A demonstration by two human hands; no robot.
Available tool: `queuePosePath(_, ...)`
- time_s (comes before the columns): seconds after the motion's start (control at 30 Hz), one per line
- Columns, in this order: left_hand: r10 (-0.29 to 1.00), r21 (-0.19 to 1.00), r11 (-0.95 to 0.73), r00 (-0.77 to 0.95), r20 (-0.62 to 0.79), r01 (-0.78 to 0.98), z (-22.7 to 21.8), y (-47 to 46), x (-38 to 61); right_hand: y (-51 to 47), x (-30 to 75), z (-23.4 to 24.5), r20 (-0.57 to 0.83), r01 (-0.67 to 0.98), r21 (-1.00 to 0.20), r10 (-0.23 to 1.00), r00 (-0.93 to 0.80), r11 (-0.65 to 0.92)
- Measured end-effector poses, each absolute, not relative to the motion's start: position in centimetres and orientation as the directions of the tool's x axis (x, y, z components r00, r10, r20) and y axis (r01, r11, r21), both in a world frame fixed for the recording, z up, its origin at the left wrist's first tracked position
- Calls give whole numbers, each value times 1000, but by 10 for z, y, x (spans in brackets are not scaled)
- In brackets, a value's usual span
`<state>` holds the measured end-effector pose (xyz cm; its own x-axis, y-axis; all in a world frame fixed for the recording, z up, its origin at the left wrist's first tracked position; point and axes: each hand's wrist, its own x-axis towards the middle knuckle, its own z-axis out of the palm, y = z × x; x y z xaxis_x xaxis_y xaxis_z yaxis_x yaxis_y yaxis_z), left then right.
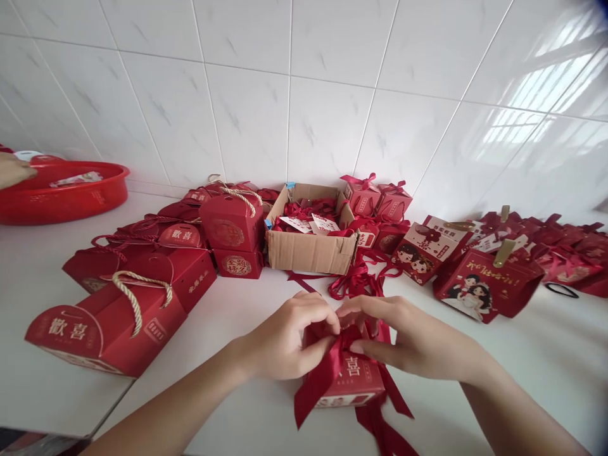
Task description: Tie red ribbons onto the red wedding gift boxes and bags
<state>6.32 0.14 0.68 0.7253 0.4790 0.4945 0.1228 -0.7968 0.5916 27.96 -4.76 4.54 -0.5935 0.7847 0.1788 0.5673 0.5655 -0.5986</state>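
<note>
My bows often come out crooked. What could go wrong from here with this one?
The left hand and right hand pinch the ribbon atop the small red box; nothing else steadies it, so an uneven pull might tip it or skew the bow. The ribbon tails trail toward the counter edge and could snag.

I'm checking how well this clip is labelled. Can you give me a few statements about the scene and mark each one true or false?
1. The left hand and the right hand both pinch the red ribbon on top of a small red box. True.
2. The cardboard box is sealed shut. False: it stands open, with paper tags inside.
3. A red basin sits at the far left of the white counter. True.
4. The large red box at near left has a metal handle. False: its rope handle is pale twisted cord.
</note>
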Motion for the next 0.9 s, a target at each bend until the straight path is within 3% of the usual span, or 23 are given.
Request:
queuePosePath(0.1, 473, 588, -800, 729, 494, 120, 7, 3, 64, -44, 279, 40, 187, 544, -641, 797, -574, 542)
queuePosePath(0.33, 474, 522, -827, 761, 443, 211, 8, 7, 63, -51, 281, 40, 182, 575, -396, 675, -715, 716)
queuePosePath(0.6, 528, 506, -815, 722, 447, 283, 9, 7, 61, -54, 273, 39, 45, 627, -176, 643, -765, 759)
queuePosePath(0.77, 640, 602, -719, 669, 378, 347, 5, 8, 62, -51, 276, 37, 69, 616, -177, 634, -770, 768)
queuePosePath(0.9, 587, 758, -614, 769, 253, 219, -4, 12, 61, -51, 277, 37, 67, 609, -203, 631, -773, 767)
